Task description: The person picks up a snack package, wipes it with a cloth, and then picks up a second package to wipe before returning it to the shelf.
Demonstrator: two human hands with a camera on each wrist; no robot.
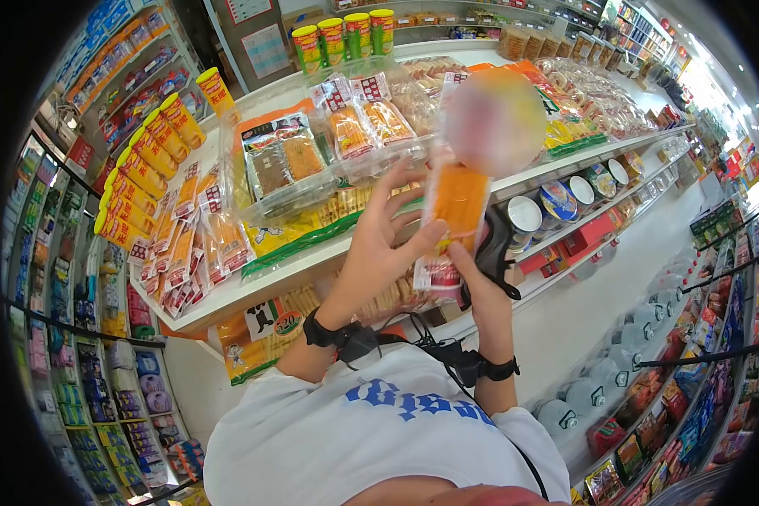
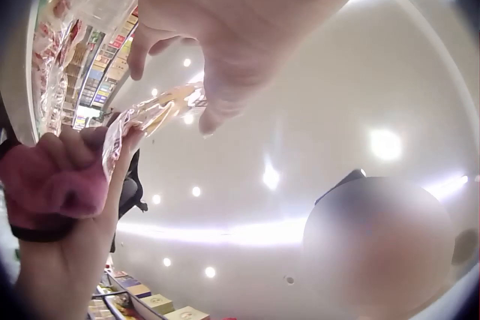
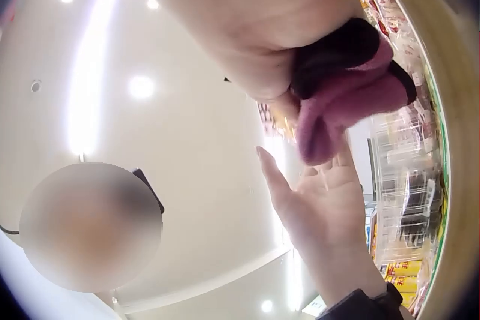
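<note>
My right hand [image 1: 485, 295] grips the lower end of a clear snack packet [image 1: 460, 198] with orange contents, the thumb on its front. The same hand also holds a soft pink item with black trim [image 3: 330, 121], bunched under the fingers; its black part [image 1: 499, 249] hangs beside the packet in the head view. My left hand [image 1: 388, 240] is at the packet's left side, fingers spread apart and thumb right at its edge. From the left wrist, the shiny packet [image 2: 154, 114] stretches from the right hand toward the left thumb.
A clear plastic tray [image 1: 270, 202] of packaged snacks sits on the white display counter [image 1: 215, 308] ahead. Yellow canisters [image 1: 177, 122] line its left end, near a pile of packets [image 1: 198, 228]. Bowls [image 1: 527, 215] fill the shelf below; large water bottles [image 1: 607, 379] stand along the aisle floor.
</note>
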